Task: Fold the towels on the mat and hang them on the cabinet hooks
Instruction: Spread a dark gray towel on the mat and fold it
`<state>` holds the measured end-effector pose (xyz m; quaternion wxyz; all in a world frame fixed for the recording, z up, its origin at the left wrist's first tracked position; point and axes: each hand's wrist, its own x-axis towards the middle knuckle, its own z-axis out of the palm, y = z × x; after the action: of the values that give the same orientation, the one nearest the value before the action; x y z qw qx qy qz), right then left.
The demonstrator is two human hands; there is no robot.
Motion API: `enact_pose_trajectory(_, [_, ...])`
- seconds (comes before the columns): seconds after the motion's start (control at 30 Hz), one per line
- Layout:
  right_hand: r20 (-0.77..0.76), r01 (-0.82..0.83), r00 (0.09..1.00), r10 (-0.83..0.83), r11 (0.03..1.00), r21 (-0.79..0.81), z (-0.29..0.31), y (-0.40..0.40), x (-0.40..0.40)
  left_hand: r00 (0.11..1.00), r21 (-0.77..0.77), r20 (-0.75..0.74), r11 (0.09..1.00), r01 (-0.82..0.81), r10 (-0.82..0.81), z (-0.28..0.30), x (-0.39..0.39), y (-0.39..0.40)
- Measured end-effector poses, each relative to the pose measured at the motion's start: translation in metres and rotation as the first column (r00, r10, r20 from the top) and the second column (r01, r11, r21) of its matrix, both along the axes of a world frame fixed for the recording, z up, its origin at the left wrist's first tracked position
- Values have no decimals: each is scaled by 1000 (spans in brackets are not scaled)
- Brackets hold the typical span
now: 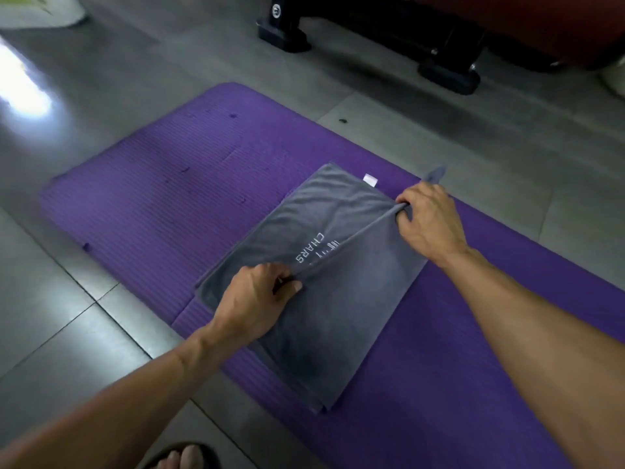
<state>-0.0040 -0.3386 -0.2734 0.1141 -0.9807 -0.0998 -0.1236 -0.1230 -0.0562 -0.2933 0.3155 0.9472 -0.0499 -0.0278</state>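
On the purple foam mat [142, 184], left hand [252, 304] and right hand [429, 223] each pinch the grey soft towel's [338, 319] folded edge, keeping it taut for an even fold.

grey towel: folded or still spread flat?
Mid-fold. The grey towel lies on the mat; left hand and right hand pinch a raised crease.

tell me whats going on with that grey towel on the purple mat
A person is folding a grey towel on a purple exercise mat laid on a tiled floor. The left hand and the right hand each pinch one end of a raised edge of the cloth, drawn taut between them over the printed white lettering. The rest of the towel lies flat on the mat. No cabinet hooks are in view.
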Motion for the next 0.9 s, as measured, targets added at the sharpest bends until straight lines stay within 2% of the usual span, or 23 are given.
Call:
enact_pose_trajectory(0.13, [-39,-82,996,80,996,-31,0,48,45,999,0,1,999,-42,42,-10,18,38])
enact_pose_trajectory(0.4, [-132,-122,985,111,990,-74,-30,118,103,987,38,-83,991,-132,134,-32,52,93])
enact_pose_trajectory(0.57, [-215,-134,971,106,984,-120,-50,136,118,979,183,-174,980,-74,106,-39,59,106])
enact_pose_trajectory(0.67, [-371,-110,926,64,988,-106,-59,137,124,977,260,-184,964,-57,108,-39,61,106])
enact_pose_trajectory(0.73, [-434,-66,901,30,995,-69,-60,137,125,990,279,-127,960,-29,67,-42,65,101])
enact_pose_trajectory(0.8, [-385,-64,922,41,997,-49,-60,139,116,998,269,-40,962,48,-38,-43,72,88])
enact_pose_trajectory(0.9, [-262,-244,938,225,969,-44,-71,146,82,980,224,37,957,184,-197,-51,84,57])
